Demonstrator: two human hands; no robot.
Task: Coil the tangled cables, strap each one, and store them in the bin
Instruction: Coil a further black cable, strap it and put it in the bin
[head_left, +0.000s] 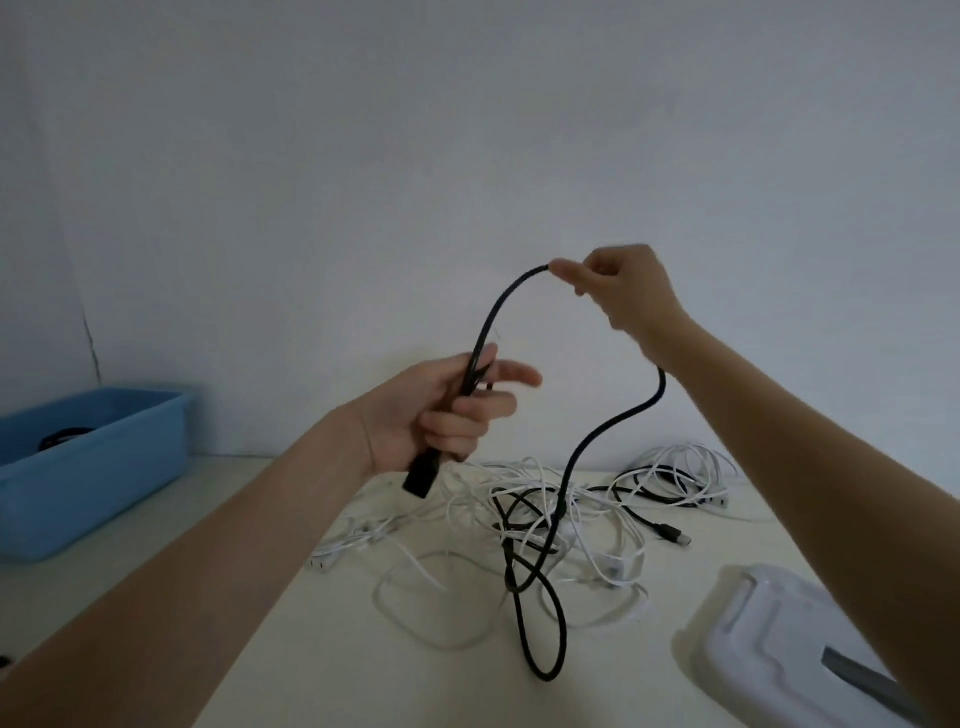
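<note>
Above the cable tangle (561, 514), raised clear of the pale surface (322, 649): left hand (441, 410) curled round the plug end of a thick black cable (613, 421), with the blocky black plug (422, 475) poking out below the palm; right hand (621, 293), higher and to the right of the tangle, pinching the same cable between thumb and fingertips, forming one arched loop between the hands. Remainder of that cable dropping into the tangle and looping out toward the viewer. Judged as early going: first turns of one coil only, no strap on it yet. Far left of the tangle, a blue plastic bin (98, 467) with something dark and coiled inside, likely one cable already stored, though too dim to confirm. Most work left: thin glossy white cords and slimmer black leads heaped and interlaced, several ending in small connectors. Right of the tangle, a white moulded plastic tray (769, 623), smooth and rounded, holding a grey strip (857, 675), possibly a strap.
</note>
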